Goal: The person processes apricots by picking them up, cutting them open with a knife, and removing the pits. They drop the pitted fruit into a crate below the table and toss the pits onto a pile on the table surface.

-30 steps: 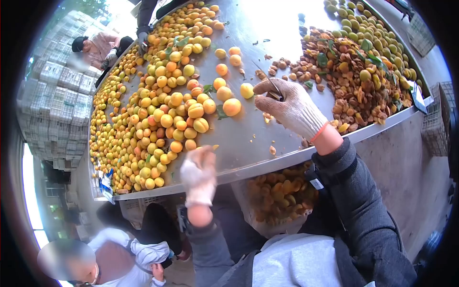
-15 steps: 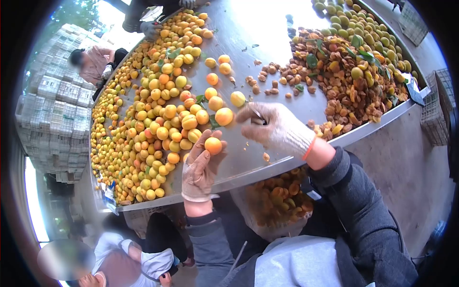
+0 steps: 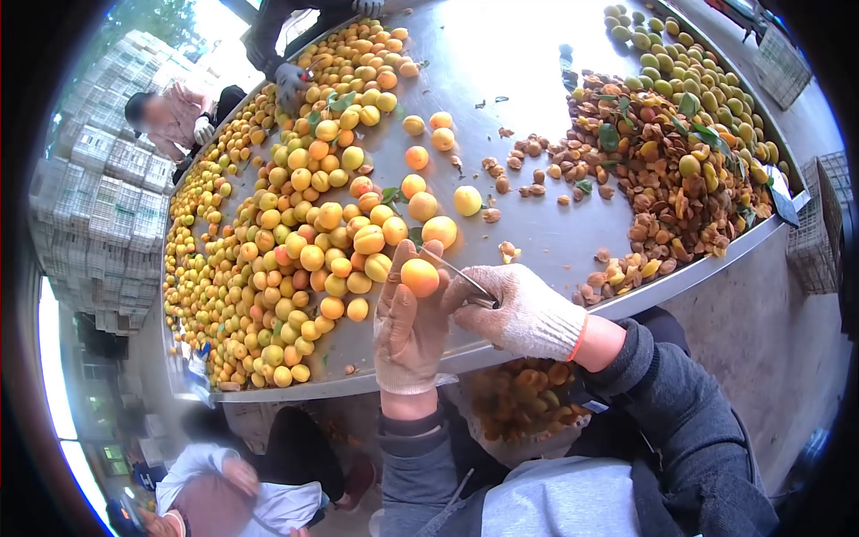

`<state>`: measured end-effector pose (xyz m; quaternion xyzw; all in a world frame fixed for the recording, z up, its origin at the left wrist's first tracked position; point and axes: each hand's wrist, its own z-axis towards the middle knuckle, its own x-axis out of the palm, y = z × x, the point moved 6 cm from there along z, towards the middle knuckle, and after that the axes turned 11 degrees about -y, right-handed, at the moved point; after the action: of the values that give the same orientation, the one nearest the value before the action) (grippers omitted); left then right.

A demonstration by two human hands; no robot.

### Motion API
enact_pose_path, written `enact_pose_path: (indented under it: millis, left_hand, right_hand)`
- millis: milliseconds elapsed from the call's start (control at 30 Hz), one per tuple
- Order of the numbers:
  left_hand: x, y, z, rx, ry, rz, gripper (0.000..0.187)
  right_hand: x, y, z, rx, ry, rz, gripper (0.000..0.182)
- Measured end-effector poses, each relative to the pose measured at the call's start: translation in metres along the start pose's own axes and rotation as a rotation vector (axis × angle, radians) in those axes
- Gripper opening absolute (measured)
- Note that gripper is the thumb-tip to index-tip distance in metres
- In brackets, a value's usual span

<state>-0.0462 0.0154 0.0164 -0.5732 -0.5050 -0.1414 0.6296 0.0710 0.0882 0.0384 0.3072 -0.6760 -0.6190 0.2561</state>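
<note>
My left hand [image 3: 412, 331], in a stained glove, holds an orange apricot [image 3: 420, 278] at its fingertips above the table's near edge. In my right hand [image 3: 523, 309], also gloved, is a small knife [image 3: 458, 274], its thin blade pointing up and left beside the apricot. The fingers of both hands are close together. Just beyond them, a few loose apricots [image 3: 438, 233] lie on the metal table [image 3: 528, 224], left of a small brown piece [image 3: 509, 251].
Many apricots [image 3: 295, 242] cover the table's left side. Pits and scraps [image 3: 658, 161] lie right, beside greener fruit [image 3: 689, 72]. A filled container [image 3: 523, 398] stands below the near edge. Co-workers [image 3: 174, 121] are at left; another's gloved hand [image 3: 291, 82] reaches in.
My right hand has moved down and left, bringing the knife to the apricot. My left hand and the apricot are slightly further right. The camera view has shifted a little.
</note>
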Motion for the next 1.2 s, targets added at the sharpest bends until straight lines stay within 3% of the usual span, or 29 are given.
enact_pose_path:
  millis: [333,733,1067,1133,1200]
  left_hand:
    - [0.0,-0.004,-0.006,-0.002,-0.025,0.041,0.049]
    - [-0.005,-0.01,-0.006,0.058,-0.108,0.17,0.043]
    - [0.0,-0.015,-0.012,0.073,-0.092,0.121,0.042]
    - [0.004,-0.02,-0.017,0.175,-0.107,0.416,0.045]
    - [0.01,-0.02,-0.022,0.202,-0.126,0.521,0.046]
  right_hand:
    - [0.016,0.006,0.002,-0.166,0.015,-0.183,0.03]
    - [0.023,0.002,0.003,-0.171,0.0,-0.325,0.052]
    - [0.024,0.003,0.005,-0.175,-0.02,-0.258,0.043]
    - [0.026,0.0,0.006,-0.175,0.054,-0.242,0.035]
    - [0.026,0.002,0.009,-0.107,0.089,-0.216,0.033]
